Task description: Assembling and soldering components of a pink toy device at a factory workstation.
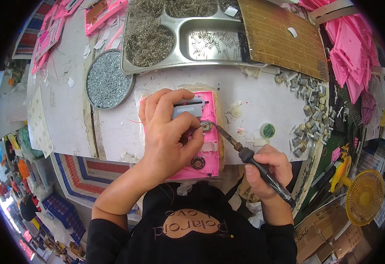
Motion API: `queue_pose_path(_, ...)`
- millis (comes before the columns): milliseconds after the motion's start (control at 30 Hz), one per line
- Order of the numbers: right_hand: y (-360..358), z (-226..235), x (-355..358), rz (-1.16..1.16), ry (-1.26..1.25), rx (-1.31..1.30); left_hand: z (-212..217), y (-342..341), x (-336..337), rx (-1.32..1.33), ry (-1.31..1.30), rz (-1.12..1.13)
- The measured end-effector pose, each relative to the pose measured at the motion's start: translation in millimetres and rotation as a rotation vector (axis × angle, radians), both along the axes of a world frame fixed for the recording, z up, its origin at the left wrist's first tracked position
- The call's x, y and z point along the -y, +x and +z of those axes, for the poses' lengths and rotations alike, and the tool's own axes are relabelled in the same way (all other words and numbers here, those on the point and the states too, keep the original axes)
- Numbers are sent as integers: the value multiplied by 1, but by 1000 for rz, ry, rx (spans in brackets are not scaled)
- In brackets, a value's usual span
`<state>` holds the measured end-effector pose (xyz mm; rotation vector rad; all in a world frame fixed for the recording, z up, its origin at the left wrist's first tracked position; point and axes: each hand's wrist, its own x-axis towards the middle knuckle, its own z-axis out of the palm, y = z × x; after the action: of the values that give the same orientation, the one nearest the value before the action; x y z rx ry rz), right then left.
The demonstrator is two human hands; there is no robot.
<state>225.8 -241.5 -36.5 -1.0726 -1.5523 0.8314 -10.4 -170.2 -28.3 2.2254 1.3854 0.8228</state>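
My left hand (168, 132) rests on a pink plastic toy housing (210, 152) lying on the white bench, and pinches a thin wire against a small metal contact (207, 126) in it. A grey motor block (188, 108) sits at the housing's top, a round black part (197, 162) lower down. My right hand (269, 169) grips a black-handled soldering iron (245, 154) like a pen. Its tip touches the contact right beside my left fingertips.
A steel compartment tray (201, 57) of small springs stands at the back, a round tin of screws (108, 79) left of it. A brown perforated board (285, 35) and a pile of small grey motors (309, 105) lie right. Pink parts (351, 53) and a yellow fan (365, 196) are farther right.
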Motion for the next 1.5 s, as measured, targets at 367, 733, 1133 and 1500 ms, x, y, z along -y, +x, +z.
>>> queue_pose_path(367,-5,2,-3,6,42,41,-2,2,0,22,30,32)
queue_pose_path(733,0,13,-8,16,132,166,-1,1,1,1,19,2)
queue_pose_path(1133,5,9,-5,-16,139,140,-1,-1,5,1,39,32)
queue_pose_path(1500,7,7,3,-12,120,105,2,-1,7,-50,83,-13)
